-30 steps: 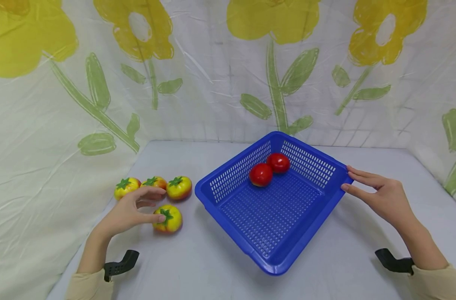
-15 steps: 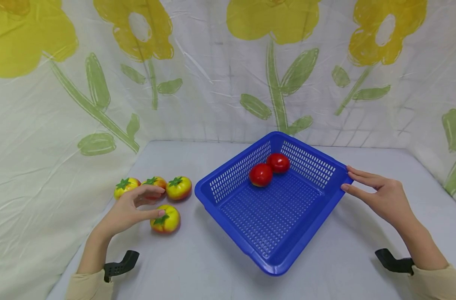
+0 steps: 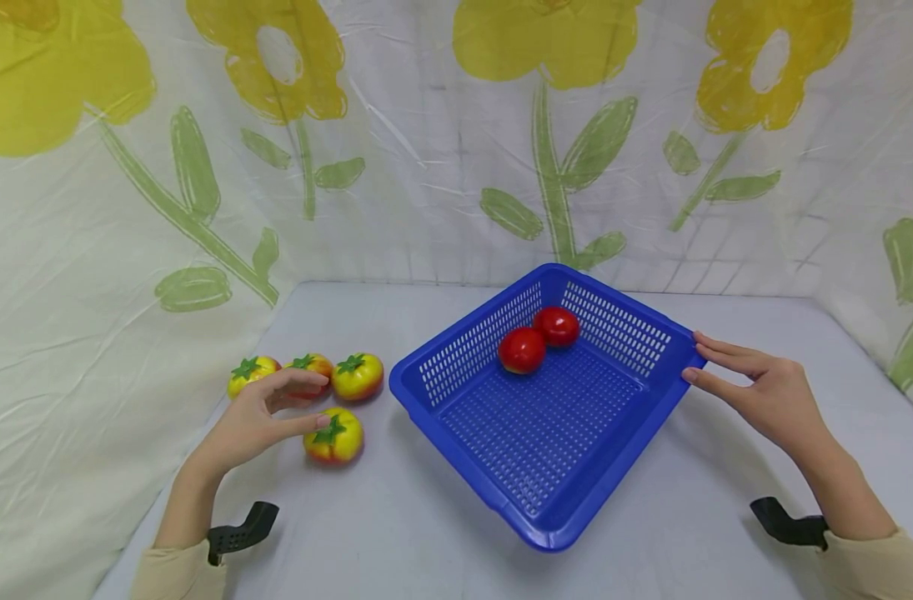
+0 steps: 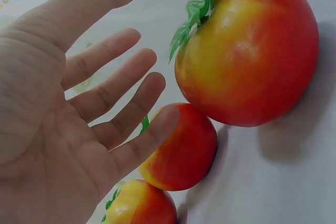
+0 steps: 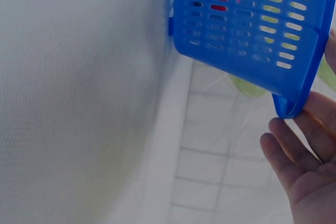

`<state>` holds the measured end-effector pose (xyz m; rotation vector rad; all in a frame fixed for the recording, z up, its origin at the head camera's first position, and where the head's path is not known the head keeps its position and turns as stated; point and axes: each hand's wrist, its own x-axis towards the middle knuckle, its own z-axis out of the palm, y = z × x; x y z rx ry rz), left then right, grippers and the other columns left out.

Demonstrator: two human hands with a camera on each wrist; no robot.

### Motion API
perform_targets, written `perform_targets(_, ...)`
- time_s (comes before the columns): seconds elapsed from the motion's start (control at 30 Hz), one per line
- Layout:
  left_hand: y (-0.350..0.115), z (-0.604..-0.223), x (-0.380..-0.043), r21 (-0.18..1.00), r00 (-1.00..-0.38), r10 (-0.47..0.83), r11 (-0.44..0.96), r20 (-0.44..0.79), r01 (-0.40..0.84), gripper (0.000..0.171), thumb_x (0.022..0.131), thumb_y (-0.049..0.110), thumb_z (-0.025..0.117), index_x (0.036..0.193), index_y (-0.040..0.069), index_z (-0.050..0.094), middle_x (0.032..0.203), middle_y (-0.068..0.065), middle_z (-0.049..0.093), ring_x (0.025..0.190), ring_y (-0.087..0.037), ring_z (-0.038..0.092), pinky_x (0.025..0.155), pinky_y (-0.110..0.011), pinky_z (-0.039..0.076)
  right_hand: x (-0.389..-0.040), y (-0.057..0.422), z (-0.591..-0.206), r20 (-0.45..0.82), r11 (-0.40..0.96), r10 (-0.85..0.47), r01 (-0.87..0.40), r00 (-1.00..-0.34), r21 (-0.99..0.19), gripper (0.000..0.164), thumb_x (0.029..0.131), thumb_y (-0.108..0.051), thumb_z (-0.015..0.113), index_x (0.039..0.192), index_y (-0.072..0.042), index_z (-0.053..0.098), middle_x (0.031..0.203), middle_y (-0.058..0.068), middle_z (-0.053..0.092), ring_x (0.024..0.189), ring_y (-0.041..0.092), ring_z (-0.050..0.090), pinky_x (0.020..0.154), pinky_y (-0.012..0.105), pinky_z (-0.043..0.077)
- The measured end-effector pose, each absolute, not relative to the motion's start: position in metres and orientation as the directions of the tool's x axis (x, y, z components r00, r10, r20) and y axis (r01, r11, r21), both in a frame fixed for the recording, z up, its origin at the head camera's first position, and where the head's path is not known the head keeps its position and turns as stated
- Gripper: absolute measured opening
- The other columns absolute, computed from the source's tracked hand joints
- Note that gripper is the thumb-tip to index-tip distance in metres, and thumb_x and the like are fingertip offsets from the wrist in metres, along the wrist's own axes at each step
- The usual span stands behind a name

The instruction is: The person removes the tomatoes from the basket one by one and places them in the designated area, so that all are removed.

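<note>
My left hand is held over the left of the table, fingers apart and loosely bent. Its thumb tip overlaps a yellow-and-red tomato with a green leafy top in the head view; whether they touch, I cannot tell. The left wrist view shows the palm bare, beside the large tomato. My right hand pinches the right corner of a blue plastic basket between thumb and fingers. Some fingers lie against the underside of the rim. Two red tomatoes rest inside, near the basket's back.
Behind my left hand, more yellow-and-red tomatoes stand in a row: one at the left, one partly hidden, one near the basket. A flower-printed cloth hangs behind the white table.
The tomato by my left thumb has rocked slightly left and then back right, its leafy top shifting. Both hands and the basket have stayed almost still.
</note>
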<state>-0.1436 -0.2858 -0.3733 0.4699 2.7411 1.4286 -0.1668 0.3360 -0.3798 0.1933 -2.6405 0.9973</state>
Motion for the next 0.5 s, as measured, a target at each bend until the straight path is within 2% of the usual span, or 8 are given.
perform_targets(0.03,-0.2857,-0.3731,-0.1435,0.805,-0.955,0.269,0.535,0.124,0.256,0.051,0.084,0.024,0.081,0.125,0.003,0.061,0.125,-0.011,0.059,0.113,-0.035,0.055,0.097,-0.032,0.046,-0.167,0.3361,-0.3797,0.334,0.744,-0.018,-0.236,-0.942,-0.626,0.057,0.083,-0.034,0.081,0.132,-0.012,0.064,0.134,0.009,0.058,0.126,0.039,0.048,0.102,0.056,0.038)
perform_targets(0.13,-0.2858,-0.3728,-0.1436,0.81,-0.958,0.262,0.532,0.119,0.247,0.051,0.083,0.025,0.082,0.125,0.005,0.061,0.125,-0.011,0.06,0.113,-0.033,0.055,0.097,-0.031,0.046,-0.1673,0.3364,-0.3797,0.326,0.743,-0.014,-0.228,-0.945,-0.629,0.057,0.082,-0.034,0.081,0.132,-0.011,0.064,0.134,0.01,0.058,0.126,0.04,0.048,0.101,0.057,0.038)
perform_targets(0.17,-0.2858,-0.373,-0.1438,0.808,-0.958,0.262,0.535,0.121,0.248,0.051,0.083,0.025,0.081,0.125,0.005,0.061,0.125,-0.011,0.06,0.113,-0.033,0.055,0.097,-0.032,0.046,-0.1673,0.3364,-0.3796,0.325,0.741,-0.014,-0.228,-0.946,-0.631,0.057,0.082,-0.034,0.081,0.131,-0.011,0.064,0.134,0.01,0.058,0.126,0.04,0.048,0.098,0.063,0.037)
perform_targets(0.37,-0.2851,-0.3724,-0.1436,0.8,-0.959,0.255,0.547,0.121,0.246,0.05,0.084,0.026,0.081,0.124,0.003,0.061,0.124,-0.012,0.06,0.113,-0.035,0.055,0.097,-0.038,0.047,-0.1673,0.3364,-0.3802,0.325,0.742,-0.013,-0.227,-0.946,-0.631,0.058,0.082,-0.034,0.081,0.132,-0.011,0.063,0.134,0.01,0.058,0.126,0.04,0.048,0.098,0.062,0.036)
perform_targets(0.47,-0.2846,-0.3715,-0.143,0.803,-0.96,0.253,0.543,0.122,0.245,0.049,0.085,0.026,0.08,0.124,0.003,0.061,0.124,-0.013,0.06,0.113,-0.036,0.055,0.097,-0.037,0.047,-0.1672,0.3363,-0.3803,0.329,0.747,-0.013,-0.228,-0.944,-0.624,0.057,0.082,-0.034,0.081,0.132,-0.012,0.064,0.134,0.008,0.058,0.126,0.039,0.048,0.103,0.053,0.038)
perform_targets(0.5,-0.2844,-0.3714,-0.1429,0.803,-0.96,0.252,0.543,0.123,0.245,0.049,0.085,0.026,0.08,0.124,0.003,0.061,0.123,-0.013,0.06,0.113,-0.036,0.055,0.097,-0.037,0.047,-0.1672,0.3363,-0.3804,0.331,0.749,-0.013,-0.229,-0.943,-0.622,0.057,0.082,-0.034,0.081,0.132,-0.012,0.064,0.134,0.008,0.058,0.126,0.038,0.048,0.106,0.044,0.038)
